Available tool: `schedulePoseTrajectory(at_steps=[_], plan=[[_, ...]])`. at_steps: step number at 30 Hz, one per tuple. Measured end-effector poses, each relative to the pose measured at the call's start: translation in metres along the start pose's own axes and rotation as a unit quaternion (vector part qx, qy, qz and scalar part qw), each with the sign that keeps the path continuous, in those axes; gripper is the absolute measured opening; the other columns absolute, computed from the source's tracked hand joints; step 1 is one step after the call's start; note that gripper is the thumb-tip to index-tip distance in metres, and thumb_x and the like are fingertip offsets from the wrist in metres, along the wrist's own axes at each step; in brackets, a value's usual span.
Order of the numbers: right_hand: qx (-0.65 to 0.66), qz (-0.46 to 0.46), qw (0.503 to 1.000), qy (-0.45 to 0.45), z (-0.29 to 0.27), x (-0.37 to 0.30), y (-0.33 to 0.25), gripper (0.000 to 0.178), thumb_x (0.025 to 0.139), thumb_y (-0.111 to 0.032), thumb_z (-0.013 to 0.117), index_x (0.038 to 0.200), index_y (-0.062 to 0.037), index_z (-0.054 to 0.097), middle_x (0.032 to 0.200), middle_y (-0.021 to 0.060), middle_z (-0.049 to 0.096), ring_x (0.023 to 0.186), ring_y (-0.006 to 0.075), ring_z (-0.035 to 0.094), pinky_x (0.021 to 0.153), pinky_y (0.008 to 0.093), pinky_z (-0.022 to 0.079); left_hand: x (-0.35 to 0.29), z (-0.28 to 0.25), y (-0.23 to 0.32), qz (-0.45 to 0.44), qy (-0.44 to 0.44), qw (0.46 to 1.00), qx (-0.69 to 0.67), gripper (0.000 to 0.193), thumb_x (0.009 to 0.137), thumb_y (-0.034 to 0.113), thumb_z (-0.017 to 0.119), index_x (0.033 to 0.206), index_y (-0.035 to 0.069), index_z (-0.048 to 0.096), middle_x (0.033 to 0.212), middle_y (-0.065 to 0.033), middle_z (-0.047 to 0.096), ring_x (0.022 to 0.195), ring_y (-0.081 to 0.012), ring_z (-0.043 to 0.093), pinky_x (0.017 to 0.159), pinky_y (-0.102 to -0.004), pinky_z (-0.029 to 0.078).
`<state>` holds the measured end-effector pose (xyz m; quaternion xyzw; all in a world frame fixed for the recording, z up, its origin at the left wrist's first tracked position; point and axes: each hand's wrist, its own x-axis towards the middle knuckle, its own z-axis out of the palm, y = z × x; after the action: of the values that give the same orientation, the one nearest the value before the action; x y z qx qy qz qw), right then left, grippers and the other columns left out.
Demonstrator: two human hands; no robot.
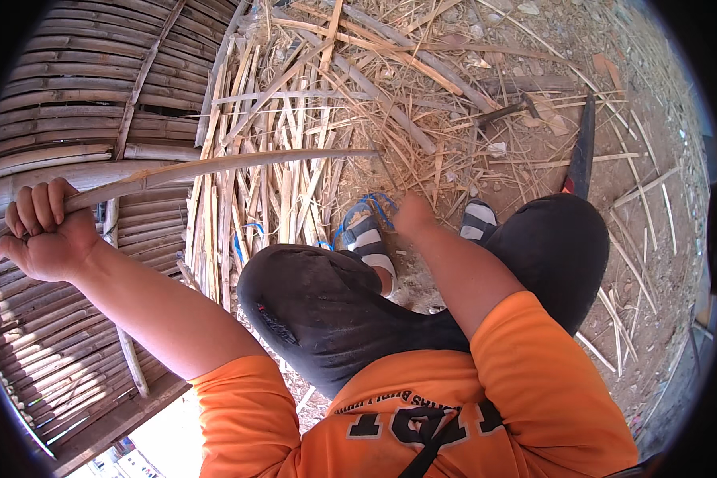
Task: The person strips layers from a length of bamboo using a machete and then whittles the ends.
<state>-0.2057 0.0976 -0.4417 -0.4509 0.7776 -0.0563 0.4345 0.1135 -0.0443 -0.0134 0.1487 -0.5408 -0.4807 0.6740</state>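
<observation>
My left hand point(49, 231), out at the far left, is closed round one end of a long bamboo strip point(239, 159). The strip bows slightly and reaches across to the middle, above the ground. Between my knees my right hand point(413, 217) is closed, seen from its back. A thin dark sliver point(386, 170) runs from that hand up toward the strip's far end; what it is, and whether it touches the strip, I cannot tell. Blue cord point(380, 209) lies beside my left sandal point(366, 239), close to my right hand.
A pile of split bamboo strips point(251, 191) lies ahead and to the left. A slatted bamboo panel point(64, 95) fills the left side. On the littered ground to the right are a hammer-like tool point(508, 112) and a long dark blade point(583, 147), near my right knee.
</observation>
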Motion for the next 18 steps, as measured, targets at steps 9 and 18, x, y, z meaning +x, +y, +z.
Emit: schedulePoseTrajectory(at_steps=[9, 18], plan=[[0.121, -0.118, 0.984, 0.059, -0.047, -0.027, -0.065, 0.046, 0.084, -0.021, 0.071, 0.123, -0.0015, 0.056, 0.101, 0.0272, 0.069, 0.102, 0.0416, 0.067, 0.089, 0.0504, 0.053, -0.001, -0.018, 0.007, -0.033, -0.057, 0.997, -0.035, 0.050, 0.090, 0.054, 0.066, 0.064, 0.020, 0.039, 0.055, 0.0073, 0.031, 0.045, -0.0072, 0.025, 0.047, -0.0227, 0.025], [0.076, -0.211, 0.973, 0.046, -0.028, -0.028, -0.056, 0.041, 0.085, -0.020, 0.070, 0.119, -0.0031, 0.055, 0.093, 0.0255, 0.068, 0.095, 0.0433, 0.067, 0.082, 0.0526, 0.054, 0.000, -0.026, 0.005, -0.094, -0.193, 0.966, -0.142, 0.048, 0.081, 0.034, 0.078, 0.057, 0.024, 0.038, 0.048, 0.0136, 0.030, 0.041, -0.0046, 0.028, 0.052, -0.0226, 0.031]])
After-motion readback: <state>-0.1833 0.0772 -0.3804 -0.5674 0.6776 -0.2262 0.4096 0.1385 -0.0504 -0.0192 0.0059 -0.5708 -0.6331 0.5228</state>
